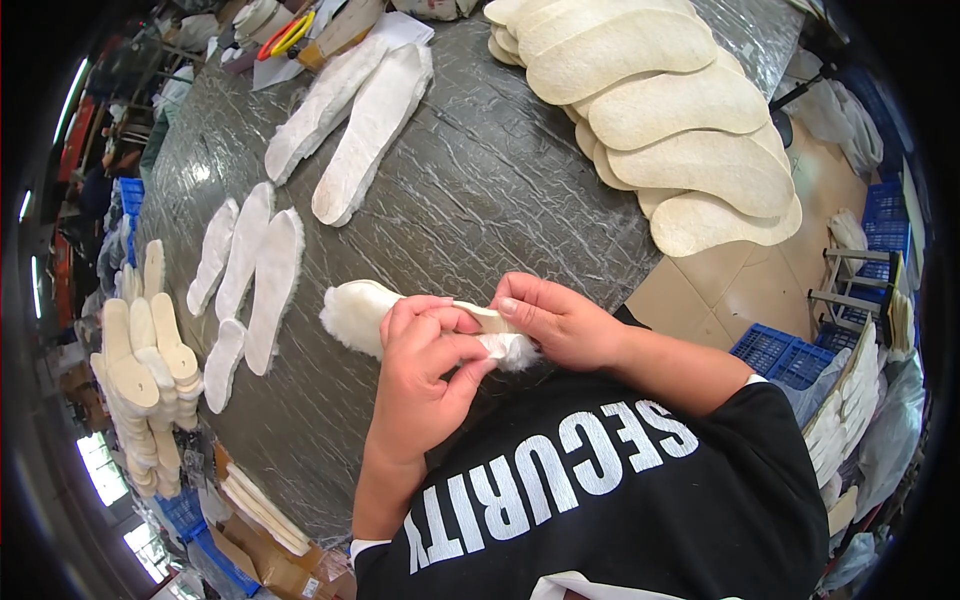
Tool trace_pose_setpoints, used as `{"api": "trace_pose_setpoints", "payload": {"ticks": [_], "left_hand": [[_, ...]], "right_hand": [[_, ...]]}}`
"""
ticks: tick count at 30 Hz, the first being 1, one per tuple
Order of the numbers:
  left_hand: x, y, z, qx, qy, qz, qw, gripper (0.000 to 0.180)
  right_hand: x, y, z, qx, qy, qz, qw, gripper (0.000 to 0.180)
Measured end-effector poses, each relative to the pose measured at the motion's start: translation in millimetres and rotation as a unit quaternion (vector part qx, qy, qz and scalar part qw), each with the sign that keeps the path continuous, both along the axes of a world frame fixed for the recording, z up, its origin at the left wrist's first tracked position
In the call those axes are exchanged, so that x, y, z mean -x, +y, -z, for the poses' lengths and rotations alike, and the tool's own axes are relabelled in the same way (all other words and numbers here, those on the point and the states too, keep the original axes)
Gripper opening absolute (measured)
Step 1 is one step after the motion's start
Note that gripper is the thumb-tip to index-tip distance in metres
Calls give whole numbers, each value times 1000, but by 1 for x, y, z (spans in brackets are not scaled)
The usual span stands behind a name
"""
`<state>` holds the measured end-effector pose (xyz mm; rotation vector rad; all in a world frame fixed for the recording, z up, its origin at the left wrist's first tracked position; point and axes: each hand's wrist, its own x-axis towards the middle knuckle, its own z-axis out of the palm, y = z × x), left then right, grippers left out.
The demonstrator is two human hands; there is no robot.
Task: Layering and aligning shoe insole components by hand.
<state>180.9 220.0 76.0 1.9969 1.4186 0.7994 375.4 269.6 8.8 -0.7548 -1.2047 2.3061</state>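
Observation:
A cream insole with a fluffy white fleece edge lies between my hands at the near side of the grey table. My left hand pinches its near edge, thumb and fingers around the fleece. At its right end my right hand grips the rim between thumb and fingers. White fleece tufts stick out under my fingers, and the middle of the insole is partly covered by them. Further left lie several loose white fleece insoles. Beyond them rests a pair of larger white fleece insoles.
Overlapping cream insoles form a large pile at the far right of the table. Orange and yellow handled scissors lie at the far left. Stacked insoles stand beyond the left edge; blue crates sit on the floor at right.

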Motion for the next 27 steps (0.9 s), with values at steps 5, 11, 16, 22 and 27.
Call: {"api": "trace_pose_setpoints", "payload": {"ticks": [5,11,16,22,27], "left_hand": [[-2,-3,4,7,-56,-87,995,12],[-5,0,-3,-9,-12,-100,995,11],[-6,-1,-10,-12,21,-97,995,12],[-7,-4,-16,-32,67,-91,993,12],[-4,-5,-21,-34,80,-90,992,13]], "right_hand": [[1,-3,-13,-89,35,27,995,24],[7,-11,-13,-163,-3,34,986,29],[4,-9,-25,-177,-48,-2,983,30],[9,-13,-19,-258,-51,45,964,17],[7,-13,-21,-303,-67,69,948,11]]}}
